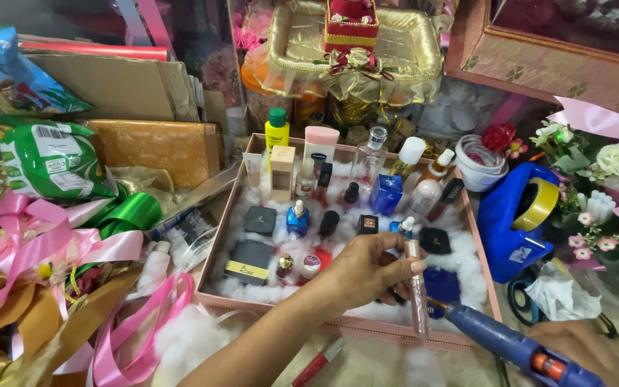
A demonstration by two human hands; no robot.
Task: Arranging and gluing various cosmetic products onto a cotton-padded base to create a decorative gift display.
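Pink ribbons [51, 244] piled far left, out of the way; pink tray [213, 247] w/ white fluff bedding keeps the upright bottles and compacts cushioned. Left hand [367, 269] reaches over the tray's front edge, fingers pinched on a slim pink gloss tube [417, 290], held upright so its lower end meets the nozzle. Right hand [589, 347], bottom right, wrapped round the blue glue gun [510, 344], tip angled at the tube's base.
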